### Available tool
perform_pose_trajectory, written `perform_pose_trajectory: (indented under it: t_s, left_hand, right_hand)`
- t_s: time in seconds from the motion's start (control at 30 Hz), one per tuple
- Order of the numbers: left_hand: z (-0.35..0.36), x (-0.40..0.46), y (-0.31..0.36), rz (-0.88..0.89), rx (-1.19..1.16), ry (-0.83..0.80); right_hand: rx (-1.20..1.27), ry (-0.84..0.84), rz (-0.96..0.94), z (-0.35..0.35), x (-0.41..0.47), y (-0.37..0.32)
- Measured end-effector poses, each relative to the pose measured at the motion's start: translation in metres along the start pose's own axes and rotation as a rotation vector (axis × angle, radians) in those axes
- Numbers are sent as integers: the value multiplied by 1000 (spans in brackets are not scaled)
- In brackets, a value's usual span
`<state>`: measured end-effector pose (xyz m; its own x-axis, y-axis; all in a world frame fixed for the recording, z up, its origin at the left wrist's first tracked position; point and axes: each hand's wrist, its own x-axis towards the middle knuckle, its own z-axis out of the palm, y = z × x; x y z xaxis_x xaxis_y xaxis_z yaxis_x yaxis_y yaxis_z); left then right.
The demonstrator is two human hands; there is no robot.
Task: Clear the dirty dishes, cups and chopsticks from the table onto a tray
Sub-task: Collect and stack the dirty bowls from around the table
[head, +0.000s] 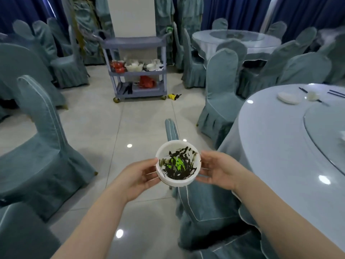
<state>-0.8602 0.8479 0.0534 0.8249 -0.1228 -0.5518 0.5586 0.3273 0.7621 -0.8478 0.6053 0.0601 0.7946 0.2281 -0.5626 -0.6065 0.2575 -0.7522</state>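
Observation:
A white bowl (178, 163) smeared inside with black and green residue hangs over the floor in front of me. My left hand (139, 176) grips its left rim and my right hand (218, 170) cups its right side. On the round table (270, 146) at the right lie a white dish (288, 98), a small white cup (313, 95) and black chopsticks (336, 93). A grey three-shelf cart (137, 71) stands ahead across the floor, its middle shelf holding white and red dishes.
Chairs in teal covers stand at the left (41, 146), just below the bowl (203, 208) and beside the table (220, 90). A yellow object (173, 96) lies on the tiled floor by the cart. Another set table (237, 41) is at the back right.

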Motion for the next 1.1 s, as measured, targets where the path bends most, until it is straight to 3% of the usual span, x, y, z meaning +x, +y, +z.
perform_pose_trajectory:
  t_s: [0.3, 0.53, 0.9, 1.1]
  left_hand:
    - [-64, 99, 120, 51, 32, -7]
    - [-83, 218, 220, 96, 91, -48]
    - [-30, 433, 353, 22, 167, -102]
    - [55, 561, 395, -91, 316, -340]
  right_hand:
    - [-54, 64, -5, 86, 114, -75]
    - [-15, 68, -16, 112, 242, -154]
    - [122, 176, -58, 76, 421, -287]
    - [277, 381, -124, 7, 483, -338]
